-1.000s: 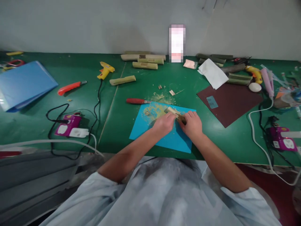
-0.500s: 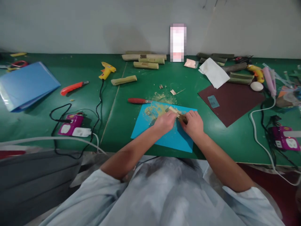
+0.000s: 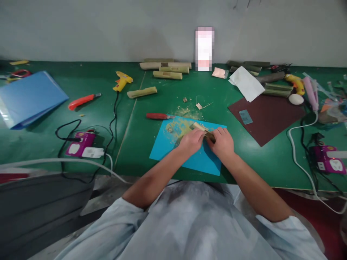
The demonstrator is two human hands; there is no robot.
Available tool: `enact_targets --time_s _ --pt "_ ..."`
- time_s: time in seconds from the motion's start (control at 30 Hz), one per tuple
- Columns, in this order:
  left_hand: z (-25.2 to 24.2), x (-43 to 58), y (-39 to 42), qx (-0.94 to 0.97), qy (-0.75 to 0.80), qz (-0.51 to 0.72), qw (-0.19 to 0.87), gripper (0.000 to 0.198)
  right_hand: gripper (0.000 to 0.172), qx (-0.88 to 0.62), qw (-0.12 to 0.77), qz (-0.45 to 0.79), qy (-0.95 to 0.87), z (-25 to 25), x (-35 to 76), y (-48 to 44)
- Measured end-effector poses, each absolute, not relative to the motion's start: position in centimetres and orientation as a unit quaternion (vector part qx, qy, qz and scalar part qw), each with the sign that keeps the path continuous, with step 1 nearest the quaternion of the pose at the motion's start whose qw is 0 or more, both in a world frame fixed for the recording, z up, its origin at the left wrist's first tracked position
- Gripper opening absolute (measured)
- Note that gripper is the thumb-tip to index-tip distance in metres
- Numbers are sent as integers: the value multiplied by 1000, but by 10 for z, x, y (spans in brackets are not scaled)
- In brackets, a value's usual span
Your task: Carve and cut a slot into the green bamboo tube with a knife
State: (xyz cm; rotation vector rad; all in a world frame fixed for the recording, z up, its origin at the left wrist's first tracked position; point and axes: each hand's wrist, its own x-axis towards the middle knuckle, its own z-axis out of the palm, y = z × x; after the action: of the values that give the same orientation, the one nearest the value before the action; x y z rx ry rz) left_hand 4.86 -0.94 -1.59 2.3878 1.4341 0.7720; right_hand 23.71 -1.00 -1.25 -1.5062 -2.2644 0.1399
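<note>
A short bamboo piece (image 3: pixel 200 126) lies slanted between my hands over a bright blue sheet (image 3: pixel 202 164). My right hand (image 3: pixel 223 142) is wrapped round its near right end. My left hand (image 3: pixel 192 141) is pinched at the middle of the piece; whether it also holds something small there is hidden by the fingers. Yellowish shavings (image 3: pixel 176 128) are scattered over the upper left of the sheet and onto the green table (image 3: pixel 141 144). A red-handled tool (image 3: pixel 157 116) rests at the sheet's upper left corner, its tip touching the shavings.
Bamboo pieces (image 3: pixel 168 75) lie along the wall. To the left are a yellow glue gun (image 3: pixel 122 81), a red cutter (image 3: pixel 82 102), a blue folder (image 3: pixel 32 97) and a purple power strip (image 3: pixel 81 143) with cords. At right are a dark red sheet (image 3: pixel 264 121) and white paper (image 3: pixel 246 83).
My left hand has shifted very slightly to the right along the bamboo piece. My right hand keeps its grip, and the view has moved a little.
</note>
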Motion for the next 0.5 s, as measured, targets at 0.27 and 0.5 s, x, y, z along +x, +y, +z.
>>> enact_targets --time_s 0.27,0.5 --pt "0 36 -4 793 510 323 83 28 15 -541 209 55 -813 -13 235 -10" --pt "-18 24 5 795 530 280 97 28 18 -545 202 55 -812 -11 233 -10"
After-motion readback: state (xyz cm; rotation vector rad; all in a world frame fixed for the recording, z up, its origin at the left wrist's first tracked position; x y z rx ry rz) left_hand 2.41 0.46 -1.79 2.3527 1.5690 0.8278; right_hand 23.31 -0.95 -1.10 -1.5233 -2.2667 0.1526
